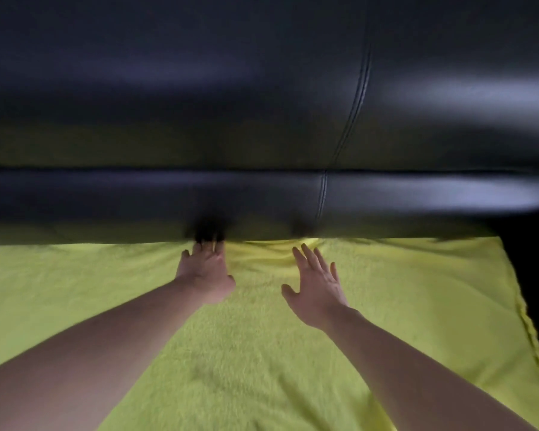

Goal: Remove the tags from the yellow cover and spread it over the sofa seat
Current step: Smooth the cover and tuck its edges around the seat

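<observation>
Yellow cover (262,353) spread, left grip (204,272) fingertips hidden under backrest (262,119)

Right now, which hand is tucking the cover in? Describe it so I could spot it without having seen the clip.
Start at the black sofa backrest across the top; the yellow cover meets its lower edge. The left hand lies there, its fingertips pushed into the dark gap under the backrest. The right hand beside it has its fingers spread and all in view, short of the gap.
</observation>
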Tool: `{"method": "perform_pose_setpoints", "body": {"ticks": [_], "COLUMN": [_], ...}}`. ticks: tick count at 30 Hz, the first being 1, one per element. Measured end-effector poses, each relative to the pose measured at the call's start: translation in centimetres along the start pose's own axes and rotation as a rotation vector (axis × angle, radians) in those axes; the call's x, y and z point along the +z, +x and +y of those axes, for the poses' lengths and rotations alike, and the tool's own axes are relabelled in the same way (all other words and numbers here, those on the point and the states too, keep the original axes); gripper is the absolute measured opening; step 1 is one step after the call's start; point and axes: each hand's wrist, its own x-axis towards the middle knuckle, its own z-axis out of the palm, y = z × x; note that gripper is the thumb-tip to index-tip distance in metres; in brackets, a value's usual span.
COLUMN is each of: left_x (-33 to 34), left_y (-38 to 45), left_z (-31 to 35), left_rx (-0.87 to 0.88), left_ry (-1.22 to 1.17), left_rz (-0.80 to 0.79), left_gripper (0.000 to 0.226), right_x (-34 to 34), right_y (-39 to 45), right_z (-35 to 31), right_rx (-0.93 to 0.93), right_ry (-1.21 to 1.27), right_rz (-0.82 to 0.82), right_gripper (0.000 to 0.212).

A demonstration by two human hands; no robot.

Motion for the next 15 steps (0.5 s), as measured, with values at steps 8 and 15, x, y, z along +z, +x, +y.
{"method": "perform_pose_setpoints", "body": {"ticks": [8, 15], "left_x": [-0.8, -0.8], "left_y": [-0.4, 2.4], "left_z": [12.2, 16.5], "left_rx": [0.232, 0.031], "left_ry": [-0.061, -0.024], "left_rz": [0.007, -0.106], "left_gripper": [0.089, 0.093], "right_x": [-4.6, -5.1], "right_y": [0.6, 3.2], "right_z": [7.8, 10.4], "right_rx": [0.097, 0.152], "right_ry": [-0.058, -0.069], "right_rz": [-0.072, -0.153], "right_gripper": [0.086, 0.089]}}
